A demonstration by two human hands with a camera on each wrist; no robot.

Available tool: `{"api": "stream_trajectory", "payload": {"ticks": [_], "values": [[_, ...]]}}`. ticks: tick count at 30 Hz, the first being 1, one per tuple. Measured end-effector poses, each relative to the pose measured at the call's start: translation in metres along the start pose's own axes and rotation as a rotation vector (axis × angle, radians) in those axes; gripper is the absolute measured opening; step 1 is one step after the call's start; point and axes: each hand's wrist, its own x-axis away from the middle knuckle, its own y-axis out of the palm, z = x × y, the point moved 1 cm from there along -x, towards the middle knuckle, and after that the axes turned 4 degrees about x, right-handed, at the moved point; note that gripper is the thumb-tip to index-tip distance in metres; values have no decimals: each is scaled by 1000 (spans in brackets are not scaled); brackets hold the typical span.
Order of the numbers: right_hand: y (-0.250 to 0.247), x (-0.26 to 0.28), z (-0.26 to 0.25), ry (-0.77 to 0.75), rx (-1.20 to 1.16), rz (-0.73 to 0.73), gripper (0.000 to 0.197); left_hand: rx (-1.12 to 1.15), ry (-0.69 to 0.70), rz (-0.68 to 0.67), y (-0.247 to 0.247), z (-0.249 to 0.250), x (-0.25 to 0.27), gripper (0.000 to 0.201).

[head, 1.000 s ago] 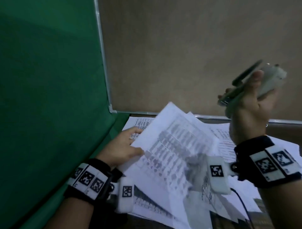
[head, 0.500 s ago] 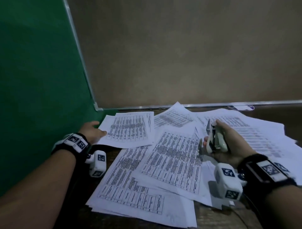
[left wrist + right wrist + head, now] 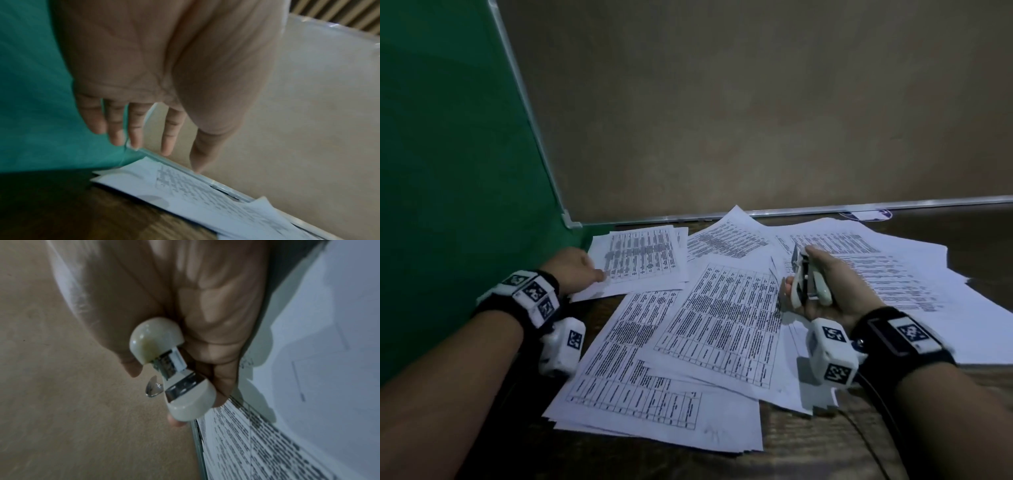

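Several printed sheets (image 3: 726,308) lie spread and overlapping on a dark wooden table (image 3: 808,455). My right hand (image 3: 828,284) grips a small cream stapler (image 3: 808,284) above the papers right of the middle; the right wrist view shows the stapler (image 3: 170,369) end-on inside curled fingers. My left hand (image 3: 575,270) lies at the left edge of the far-left sheet (image 3: 643,260), thumb on the paper. In the left wrist view its fingers (image 3: 133,129) are straight and spread above that sheet (image 3: 185,191), holding nothing.
A green panel (image 3: 448,171) stands at the left and a tan board (image 3: 756,102) with a metal rim (image 3: 825,207) behind the table. A cable (image 3: 873,442) trails from the right wrist camera over the table's front.
A second ago my left hand held a sheet up and my right hand raised the stapler. The sheet now lies flat at the far left, and the stapler has come down over the papers.
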Motion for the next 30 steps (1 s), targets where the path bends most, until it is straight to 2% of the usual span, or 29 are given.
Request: {"api": "stream_trajectory", "payload": {"ticks": [1, 2, 4, 6, 8, 11, 13, 18, 23, 27, 28, 30], "values": [[2, 3, 1, -8, 9, 2, 37, 2, 45, 27, 0, 3, 14, 32], [5, 6, 1, -21, 25, 4, 37, -30, 71, -3, 2, 5, 29, 35], [11, 17, 1, -56, 83, -6, 36, -165, 78, -162, 10, 12, 60, 48], [16, 26, 0, -92, 135, -12, 35, -335, 98, -287, 17, 18, 86, 69], [21, 34, -1, -118, 119, 1, 35, -480, 116, -352, 18, 23, 103, 92], [24, 43, -2, -156, 107, 5, 37, -530, 143, -453, 21, 26, 116, 114], [25, 49, 1, -134, 103, -41, 35, -565, 125, -469, 24, 23, 121, 128], [25, 54, 6, -76, 304, -100, 43, -534, 82, -413, 30, 21, 128, 103], [23, 52, 7, -74, 325, -116, 47, -510, 17, -400, 28, 35, 140, 102], [20, 48, 6, -77, 322, -133, 48, -394, 29, -411, 25, 38, 146, 75], [19, 47, 6, -78, 317, -141, 49, -361, 38, -418, 24, 37, 148, 79], [17, 47, 6, -87, 307, -148, 49, -300, 63, -379, 19, 35, 148, 105]]}}
